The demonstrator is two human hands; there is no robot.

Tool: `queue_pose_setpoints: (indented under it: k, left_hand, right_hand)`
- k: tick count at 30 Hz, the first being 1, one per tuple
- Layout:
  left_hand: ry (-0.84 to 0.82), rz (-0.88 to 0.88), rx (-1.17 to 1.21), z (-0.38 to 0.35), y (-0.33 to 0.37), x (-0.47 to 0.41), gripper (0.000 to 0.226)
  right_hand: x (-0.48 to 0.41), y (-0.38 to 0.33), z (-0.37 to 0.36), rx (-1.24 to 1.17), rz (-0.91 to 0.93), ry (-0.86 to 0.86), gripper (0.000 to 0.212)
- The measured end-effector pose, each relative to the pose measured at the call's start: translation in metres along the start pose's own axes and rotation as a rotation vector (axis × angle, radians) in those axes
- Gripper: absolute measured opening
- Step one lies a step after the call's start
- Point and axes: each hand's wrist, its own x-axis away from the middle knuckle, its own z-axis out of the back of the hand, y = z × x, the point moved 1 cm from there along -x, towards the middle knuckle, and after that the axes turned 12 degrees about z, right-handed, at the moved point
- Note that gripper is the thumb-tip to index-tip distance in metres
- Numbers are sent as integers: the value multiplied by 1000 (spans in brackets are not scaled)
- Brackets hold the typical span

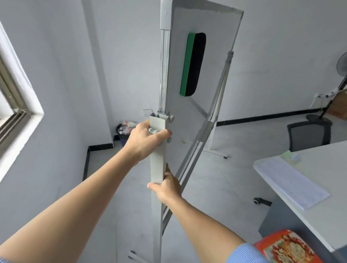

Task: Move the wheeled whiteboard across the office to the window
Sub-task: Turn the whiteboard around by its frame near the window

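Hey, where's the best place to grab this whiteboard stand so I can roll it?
Probably the near grey upright post, gripped from the board's edge side, one of the hands above the other, as the left hand and right hand do now. The post is narrow enough to wrap, and the whiteboard panel offers no handle.

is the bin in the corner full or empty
Full: the dark waste bin in the corner is heaped with cups and wrappers above its rim.
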Motion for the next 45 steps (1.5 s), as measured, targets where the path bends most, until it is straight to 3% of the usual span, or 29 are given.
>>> queue_pose_setpoints:
  k: [10,17,21,26,31,39,45]
  left_hand:
    - [74,64,89,23,-37,153,39]
    - [105,59,131,31,-54,249,30]
    - [158,72,164,30,-64,298,35]
    - [207,37,226,29,-71,359,21]
    - [248,37,276,25,-79,416,27]
    - [322,60,222,19,-90,511,66]
    - [381,76,301,0,-88,585,37]
  right_hand:
    - [148,4,-25,31,149,-144,87]
    - [241,8,-35,30,152,-200,94]
    - [290,9,-37,27,172,-221,85]
    - [347,5,-41,44,213,-230,82]
    - [408,7,-41,50,202,-233,61]
    - [488,10,-34,123,251,-377,37]
    - [541,14,-16,172,370,-514,30]
